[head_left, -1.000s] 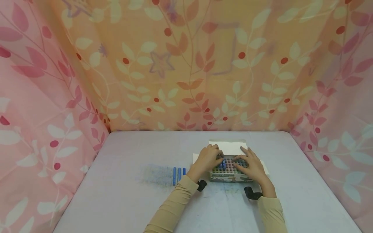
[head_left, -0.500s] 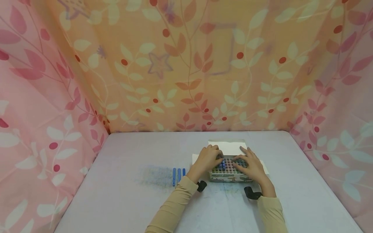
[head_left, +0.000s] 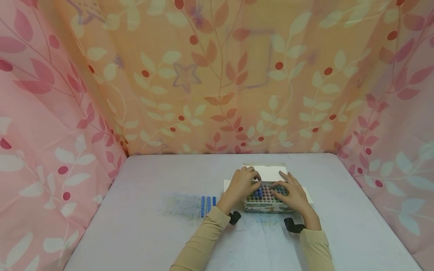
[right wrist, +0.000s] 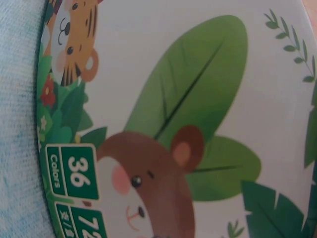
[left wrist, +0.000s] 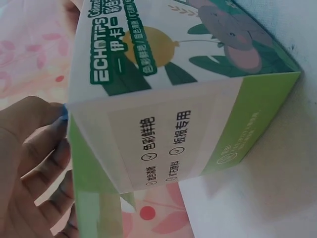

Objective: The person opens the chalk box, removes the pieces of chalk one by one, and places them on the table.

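Note:
An open cardboard chalk box (head_left: 269,207), printed with animals and leaves, stands on the table with rows of round holes and coloured chalk ends on top. Several blue chalk sticks (head_left: 259,193) poke up from its left part. My left hand (head_left: 241,185) reaches over the left side, thumb and forefinger pinching a blue chalk stick; a small bit of blue shows at the fingertips (left wrist: 62,110) in the left wrist view. My right hand (head_left: 294,191) rests on the box's right side, fingers spread, thumb and forefinger over the chalk tops. The right wrist view shows only the printed front.
Three blue chalk sticks (head_left: 208,205) lie side by side left of the box, beside a smudge of blue dust (head_left: 181,205). The box's white lid flap (head_left: 266,173) is folded back. Patterned curtains (head_left: 217,75) enclose the white-covered table (head_left: 142,233).
My left thumb and fingertips have shifted slightly back and right over the box. My right hand and the three loose chalk sticks stay in place.

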Demonstrator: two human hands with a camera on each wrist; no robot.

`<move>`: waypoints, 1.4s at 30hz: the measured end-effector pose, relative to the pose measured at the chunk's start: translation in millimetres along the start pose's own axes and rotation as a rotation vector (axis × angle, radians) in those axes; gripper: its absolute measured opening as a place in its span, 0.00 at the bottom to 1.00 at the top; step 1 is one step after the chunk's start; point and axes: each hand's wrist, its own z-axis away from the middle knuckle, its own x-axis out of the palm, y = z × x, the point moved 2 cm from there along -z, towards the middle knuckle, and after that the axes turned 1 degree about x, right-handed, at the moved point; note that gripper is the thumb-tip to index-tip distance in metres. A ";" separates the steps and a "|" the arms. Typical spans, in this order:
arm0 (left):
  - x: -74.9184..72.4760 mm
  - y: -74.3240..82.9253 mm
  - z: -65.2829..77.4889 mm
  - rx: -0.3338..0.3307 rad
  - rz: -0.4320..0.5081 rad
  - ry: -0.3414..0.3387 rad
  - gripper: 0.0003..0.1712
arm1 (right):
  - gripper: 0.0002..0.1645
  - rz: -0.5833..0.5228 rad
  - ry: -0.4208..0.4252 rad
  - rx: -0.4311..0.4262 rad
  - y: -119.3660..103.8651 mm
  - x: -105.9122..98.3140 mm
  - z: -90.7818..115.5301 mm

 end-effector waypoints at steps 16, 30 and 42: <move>-19.3 0.1 7.7 0.019 0.142 0.292 0.06 | 0.12 0.004 0.011 -0.026 1.3 0.9 -0.7; -40.3 -9.0 22.6 0.017 0.171 0.402 0.06 | 0.12 0.007 0.016 -0.024 -1.1 0.6 0.2; -54.1 -18.1 39.6 -0.010 0.219 0.363 0.05 | 0.12 0.007 0.007 -0.015 -0.8 -1.3 0.9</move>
